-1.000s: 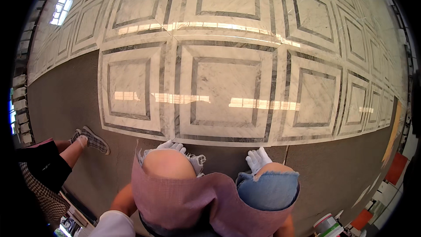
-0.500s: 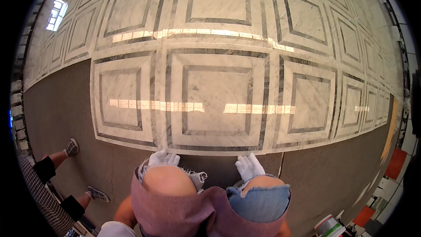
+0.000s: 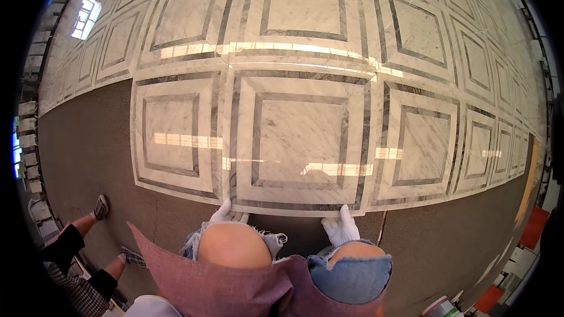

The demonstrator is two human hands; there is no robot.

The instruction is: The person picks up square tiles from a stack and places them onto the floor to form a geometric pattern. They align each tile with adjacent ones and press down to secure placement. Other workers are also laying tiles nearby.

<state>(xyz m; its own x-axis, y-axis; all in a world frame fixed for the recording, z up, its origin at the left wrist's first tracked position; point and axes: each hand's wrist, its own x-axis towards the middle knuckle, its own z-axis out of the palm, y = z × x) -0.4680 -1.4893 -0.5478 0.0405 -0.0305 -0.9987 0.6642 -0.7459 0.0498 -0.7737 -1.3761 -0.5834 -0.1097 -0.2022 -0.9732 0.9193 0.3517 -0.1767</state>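
Observation:
A large square marble floor slab with inlaid grey frames lies in front of my knees. My left hand in a white glove is closed on its near edge by the left corner, thumb on top. At the right part of that edge my gloved right hand grips it likewise, thumb over the rim. The other fingers of both hands are partly hidden at or below the edge. Window reflections on this slab do not line up with those on its neighbours, so it sits at a slightly different tilt.
Similar slabs lie to the left and right, with more rows beyond. Grey screed surrounds their near edge. Another person's legs stand at the left. A bucket is at the lower right.
My thumbs have come over the slab's near edge, where the hands lay palm up before. Its reflections have shifted and broken from the neighbours'. The view has moved slightly.

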